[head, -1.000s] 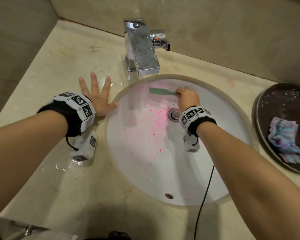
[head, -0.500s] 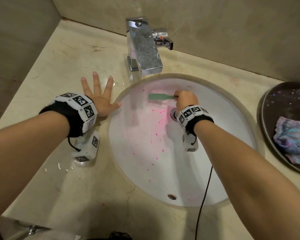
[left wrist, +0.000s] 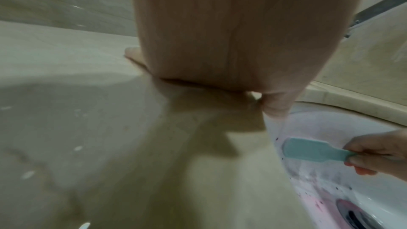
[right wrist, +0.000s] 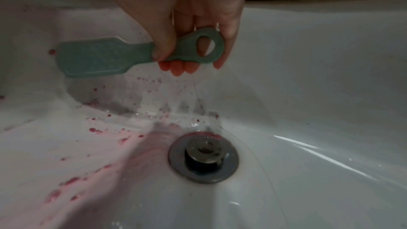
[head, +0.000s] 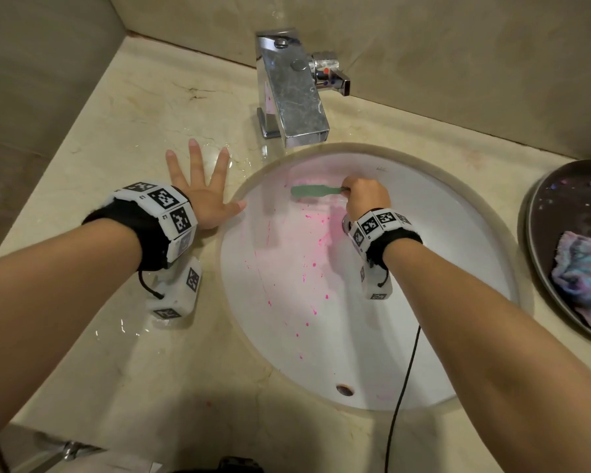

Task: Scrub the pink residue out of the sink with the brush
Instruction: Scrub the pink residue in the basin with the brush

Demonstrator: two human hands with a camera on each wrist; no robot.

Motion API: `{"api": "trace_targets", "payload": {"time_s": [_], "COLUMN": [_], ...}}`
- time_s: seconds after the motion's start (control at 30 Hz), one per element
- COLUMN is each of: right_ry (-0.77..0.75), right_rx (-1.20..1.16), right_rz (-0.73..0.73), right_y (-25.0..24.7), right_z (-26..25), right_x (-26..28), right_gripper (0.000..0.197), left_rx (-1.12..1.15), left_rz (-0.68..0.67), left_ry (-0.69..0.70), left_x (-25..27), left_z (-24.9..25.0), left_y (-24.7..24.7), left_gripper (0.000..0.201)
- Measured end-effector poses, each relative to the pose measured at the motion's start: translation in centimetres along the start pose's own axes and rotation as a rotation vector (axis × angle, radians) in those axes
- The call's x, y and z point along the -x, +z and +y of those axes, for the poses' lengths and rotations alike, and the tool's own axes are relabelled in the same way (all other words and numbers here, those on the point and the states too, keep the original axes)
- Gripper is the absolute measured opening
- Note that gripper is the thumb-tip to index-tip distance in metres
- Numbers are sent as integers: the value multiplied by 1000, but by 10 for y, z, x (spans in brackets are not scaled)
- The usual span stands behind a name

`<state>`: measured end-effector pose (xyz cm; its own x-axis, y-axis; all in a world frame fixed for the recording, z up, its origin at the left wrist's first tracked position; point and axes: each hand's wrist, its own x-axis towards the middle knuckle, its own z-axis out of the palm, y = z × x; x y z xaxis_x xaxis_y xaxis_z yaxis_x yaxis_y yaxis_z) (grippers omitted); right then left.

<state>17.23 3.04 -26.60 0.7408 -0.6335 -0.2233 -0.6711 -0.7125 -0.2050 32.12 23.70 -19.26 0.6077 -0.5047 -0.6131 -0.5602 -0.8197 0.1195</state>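
Over the last second the flat teal plastic brush with a looped handle has barely shifted along the far wall of the white oval ceramic sink, just below the square chrome faucet; it sits against much the same patch as before, its head pointing left. That reads as short back-and-forth scrubbing on 1 spot, not a sweep across the basin. The right hand has its fingers and thumb curled round the brush's narrow neck, pinching it near the loop. The left hand stays flat on the wet beige marble desk, fingers straight and spread, holding nothing, thumb reaching the sink's rim.

For the task, this means most of the work is still ahead, as I judge it: the pink residue lies as a pale wash and bright splatters down the left and middle of the basin, thickest beside the round metal drain, and none of that area looks scrubbed.

The sink holds the residue, some water film and the brush. To the right, a dark round tray speckled with glitter carries a crumpled blue-and-purple cloth.
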Motion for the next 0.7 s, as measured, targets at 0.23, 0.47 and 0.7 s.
{"api": "trace_targets", "payload": {"time_s": [0.23, 0.47, 0.7], "right_ry": [-116, 25, -46], "right_rx": [-105, 6, -119], "right_rz": [-1, -65, 42], "right_y": [4, 5, 6], "right_z": [-8, -4, -2], "right_x": [-2, -7, 0], "right_gripper": [24, 29, 25], "left_rx": [13, 12, 11], "left_rz": [-7, -23, -17], "left_ry": [9, 8, 10], "left_x": [2, 2, 3], "left_z": [0, -1, 0], "left_y": [-1, -3, -2], "left_gripper": [84, 84, 84]}}
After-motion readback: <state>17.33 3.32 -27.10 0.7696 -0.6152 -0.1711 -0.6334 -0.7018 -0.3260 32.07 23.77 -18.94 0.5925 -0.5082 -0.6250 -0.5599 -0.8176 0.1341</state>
